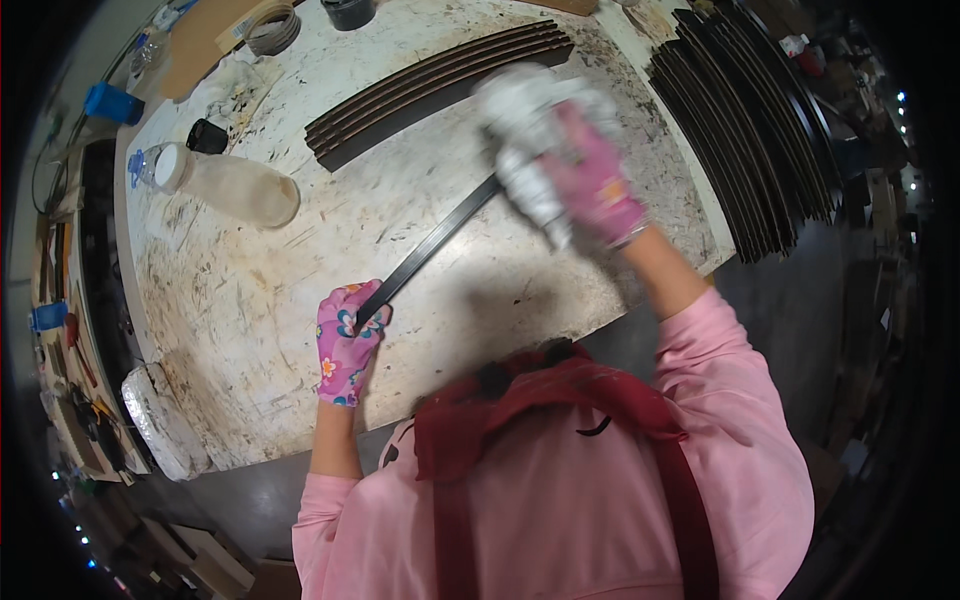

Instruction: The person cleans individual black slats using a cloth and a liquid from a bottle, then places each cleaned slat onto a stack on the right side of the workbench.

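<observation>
Above a stained table [270,385], I see the left hand [350,340] closed around a black strip [432,246], the right hand [590,180] clutching white cloth [515,110].

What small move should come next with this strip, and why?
Probably draw the white cloth back along the dark strip toward the left hand: the right hand holds the cloth over the strip's far end, the left hand's grip is on the near end, and the length between lies uncovered.
</observation>
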Action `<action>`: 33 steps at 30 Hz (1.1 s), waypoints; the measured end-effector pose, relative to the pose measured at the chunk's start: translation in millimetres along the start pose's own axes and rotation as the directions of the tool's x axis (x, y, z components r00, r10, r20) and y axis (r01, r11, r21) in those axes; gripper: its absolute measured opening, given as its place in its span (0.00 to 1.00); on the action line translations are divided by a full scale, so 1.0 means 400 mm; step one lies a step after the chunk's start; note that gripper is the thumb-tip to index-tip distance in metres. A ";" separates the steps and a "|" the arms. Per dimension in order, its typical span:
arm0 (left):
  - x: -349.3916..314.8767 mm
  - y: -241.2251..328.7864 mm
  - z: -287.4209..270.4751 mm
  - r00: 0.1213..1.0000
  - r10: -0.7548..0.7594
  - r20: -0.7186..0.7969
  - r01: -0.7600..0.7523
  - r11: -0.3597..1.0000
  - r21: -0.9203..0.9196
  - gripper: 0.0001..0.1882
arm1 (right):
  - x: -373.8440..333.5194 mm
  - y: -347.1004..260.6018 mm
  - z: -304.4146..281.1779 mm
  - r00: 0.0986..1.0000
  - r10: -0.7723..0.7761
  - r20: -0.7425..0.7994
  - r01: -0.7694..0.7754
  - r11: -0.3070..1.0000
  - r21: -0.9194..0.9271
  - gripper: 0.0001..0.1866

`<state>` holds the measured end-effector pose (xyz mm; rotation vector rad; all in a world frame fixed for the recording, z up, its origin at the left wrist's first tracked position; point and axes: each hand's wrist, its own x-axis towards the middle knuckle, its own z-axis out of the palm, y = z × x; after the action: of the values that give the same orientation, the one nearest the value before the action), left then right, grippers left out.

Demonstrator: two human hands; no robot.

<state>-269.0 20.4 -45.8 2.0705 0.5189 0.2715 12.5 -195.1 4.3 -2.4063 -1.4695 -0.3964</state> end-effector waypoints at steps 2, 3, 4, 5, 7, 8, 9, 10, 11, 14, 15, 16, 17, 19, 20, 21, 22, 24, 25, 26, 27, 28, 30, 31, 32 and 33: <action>0.005 -0.024 0.022 0.993 -0.114 0.021 0.116 0.973 -0.198 0.20 | 0.001 -0.113 0.035 0.950 0.032 0.312 -0.110 0.966 0.234 0.21; 0.009 -0.012 0.019 0.995 -0.096 0.042 0.103 0.968 -0.230 0.19 | -0.010 -0.099 0.058 0.956 0.042 0.289 -0.108 0.971 0.216 0.19; 0.008 -0.001 0.021 0.995 -0.080 0.057 0.093 0.960 -0.263 0.18 | -0.015 -0.072 0.082 0.962 0.039 0.271 -0.096 0.975 0.199 0.18; 0.007 -0.008 0.027 0.993 -0.092 0.080 0.115 0.925 -0.363 0.17 | -0.012 -0.033 0.087 0.951 0.235 0.199 -0.293 0.892 0.345 0.19; -0.028 -0.065 0.068 0.981 -0.192 0.012 0.167 0.820 -0.547 0.29 | -0.002 0.076 0.083 0.880 0.452 0.144 -0.475 0.837 0.273 0.20; -0.034 -0.112 0.076 0.993 -0.114 -0.022 0.094 0.900 -0.425 0.30 | 0.017 0.126 0.059 0.831 0.522 0.194 -0.548 0.705 0.451 0.21; -0.034 -0.165 0.072 0.998 -0.028 -0.051 0.012 0.955 -0.296 0.30 | 0.025 0.138 0.044 0.877 0.443 0.184 -0.479 0.783 0.397 0.20; -0.032 -0.129 0.068 0.999 -0.050 -0.021 0.043 0.964 -0.262 0.24 | 0.046 0.136 0.022 0.914 0.361 0.188 -0.405 0.852 0.333 0.20; -0.023 -0.093 0.060 0.998 -0.065 0.008 0.065 0.973 -0.223 0.20 | 0.053 0.088 0.012 0.872 0.370 0.320 -0.454 0.856 0.248 0.20; -0.021 -0.042 0.057 0.989 -0.148 0.021 0.145 0.910 -0.389 0.15 | -0.007 -0.048 0.122 0.985 -0.085 0.153 0.048 0.971 0.235 0.23; -0.022 -0.030 0.060 0.978 -0.210 0.013 0.185 0.829 -0.529 0.12 | 0.017 -0.053 0.087 0.955 0.041 0.295 -0.110 0.968 0.224 0.22; -0.012 -0.020 0.059 0.982 -0.188 0.009 0.172 0.878 -0.446 0.10 | 0.039 -0.047 0.047 0.889 0.167 0.427 -0.265 0.947 0.180 0.21; -0.003 -0.011 0.058 0.986 -0.166 0.007 0.157 0.920 -0.360 0.08 | 0.007 0.050 0.122 0.963 0.219 0.159 -0.240 0.963 0.125 0.21; 0.004 -0.034 0.055 1.000 -0.013 0.010 0.014 0.987 -0.159 0.07 | -0.038 0.315 0.177 0.908 0.417 -0.049 -0.407 0.902 0.144 0.21; 0.005 -0.053 0.054 0.998 0.060 0.007 -0.059 0.997 -0.058 0.09 | -0.047 0.414 0.165 0.826 0.562 0.042 -0.557 0.802 0.218 0.22; 0.000 -0.049 0.051 1.000 -0.005 -0.008 0.004 0.994 -0.107 0.08 | -0.087 0.504 0.163 0.787 0.616 -0.041 -0.606 0.783 0.140 0.24; -0.008 -0.043 0.064 0.998 -0.034 -0.047 0.021 0.969 -0.246 0.06 | -0.076 0.526 0.142 0.756 0.643 -0.125 -0.640 0.765 0.069 0.25; -0.005 -0.042 0.084 0.994 -0.034 -0.100 0.001 0.949 -0.314 0.03 | -0.064 0.523 0.057 0.584 0.806 0.101 -0.715 0.451 0.534 0.27; 0.002 -0.039 0.081 0.994 -0.011 -0.111 -0.016 0.972 -0.234 0.02 | -0.053 0.516 0.055 0.565 0.821 0.076 -0.647 0.385 0.659 0.27; 0.006 -0.036 0.080 0.993 0.015 -0.119 -0.033 0.988 -0.153 0.02 | -0.065 0.492 0.042 0.556 0.814 0.169 -0.695 0.344 0.631 0.28; 0.002 -0.036 0.077 0.988 -0.140 -0.065 0.122 0.966 -0.229 0.04 | -0.005 0.380 -0.010 0.559 0.785 0.267 -0.730 0.314 0.607 0.28; 0.001 -0.049 0.071 0.989 -0.146 -0.014 0.142 0.975 -0.174 0.07 | 0.027 0.307 -0.046 0.543 0.763 0.349 -0.770 0.287 0.570 0.29; -0.006 -0.081 0.053 0.989 -0.134 0.068 0.143 0.978 -0.150 0.18 | -0.021 0.287 0.058 0.992 0.113 0.061 -0.092 0.954 -0.285 0.28; -0.012 -0.100 0.050 0.989 -0.121 0.090 0.136 0.972 -0.189 0.21 | -0.029 0.254 0.091 0.980 0.175 0.097 -0.175 0.985 -0.011 0.28; -0.020 -0.121 0.047 0.988 -0.112 0.109 0.134 0.964 -0.228 0.24 | -0.036 0.223 0.110 0.963 0.224 0.151 -0.258 0.929 0.264 0.27; -0.021 -0.122 0.048 0.988 -0.104 0.114 0.133 0.946 -0.294 0.24 | -0.023 0.224 0.091 0.904 0.359 0.235 -0.420 0.851 0.316 0.25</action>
<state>-281.2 24.3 -97.2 1.7393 0.5070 0.1662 91.4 -227.7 -42.2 -2.3875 -0.9581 0.1635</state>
